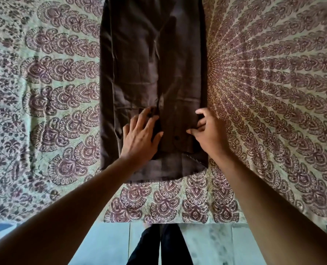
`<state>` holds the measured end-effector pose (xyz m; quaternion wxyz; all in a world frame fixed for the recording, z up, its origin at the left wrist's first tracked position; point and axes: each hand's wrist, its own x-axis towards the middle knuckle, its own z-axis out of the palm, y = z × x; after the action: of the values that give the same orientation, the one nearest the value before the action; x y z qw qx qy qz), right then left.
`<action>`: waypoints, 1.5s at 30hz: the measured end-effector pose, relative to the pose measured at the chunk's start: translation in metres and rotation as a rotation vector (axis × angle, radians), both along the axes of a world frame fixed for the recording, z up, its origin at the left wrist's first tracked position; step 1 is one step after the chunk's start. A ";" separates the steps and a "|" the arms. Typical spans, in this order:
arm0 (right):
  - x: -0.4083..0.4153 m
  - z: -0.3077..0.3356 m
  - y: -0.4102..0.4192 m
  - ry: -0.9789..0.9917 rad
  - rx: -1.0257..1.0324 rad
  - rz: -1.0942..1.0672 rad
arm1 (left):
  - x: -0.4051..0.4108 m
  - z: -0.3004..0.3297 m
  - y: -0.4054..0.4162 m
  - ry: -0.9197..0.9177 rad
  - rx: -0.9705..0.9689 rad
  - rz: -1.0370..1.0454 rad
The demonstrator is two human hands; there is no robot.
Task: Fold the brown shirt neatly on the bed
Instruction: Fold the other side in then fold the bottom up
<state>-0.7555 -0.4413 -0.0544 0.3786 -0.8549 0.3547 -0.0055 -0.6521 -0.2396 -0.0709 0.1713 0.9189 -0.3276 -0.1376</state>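
The brown shirt lies flat on the bed as a long narrow strip, its sides folded inward, running away from me past the top of the view. A folded sleeve with a dark button lies across its near end. My left hand rests flat on the shirt's near left part, fingers straight and spread, touching the middle seam. My right hand sits at the shirt's near right edge with fingers curled, pinching the cloth of the folded edge.
The bed is covered by a pale green sheet with a maroon paisley and peacock-feather print. Its near edge runs across the lower view. Below it are a light tiled floor and my dark trouser legs.
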 end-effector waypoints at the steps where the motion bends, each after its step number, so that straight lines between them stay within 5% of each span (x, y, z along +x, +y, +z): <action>1: -0.003 0.000 0.001 0.004 0.016 0.000 | 0.000 -0.002 0.005 0.021 -0.006 -0.019; 14: -0.002 0.008 -0.006 0.087 0.104 0.073 | -0.010 0.007 0.016 0.078 -0.058 0.004; 20: -0.004 0.003 0.001 0.082 -0.146 0.207 | 0.007 0.008 0.015 -0.126 0.063 -0.309; 29: -0.002 -0.009 0.002 0.182 -0.334 0.291 | 0.005 -0.002 0.005 -0.197 0.188 -0.346; 37: -0.020 -0.005 0.007 0.073 -0.566 0.588 | 0.011 0.006 0.029 -0.107 0.039 -0.353; 45: -0.079 -0.002 0.000 0.168 -0.479 0.893 | 0.017 0.012 0.137 -0.111 0.050 -0.617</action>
<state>-0.8345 -0.4408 -0.0568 0.1079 -0.9833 -0.0272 0.1443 -0.6349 -0.1031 -0.0592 0.0805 0.7862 -0.5963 -0.1406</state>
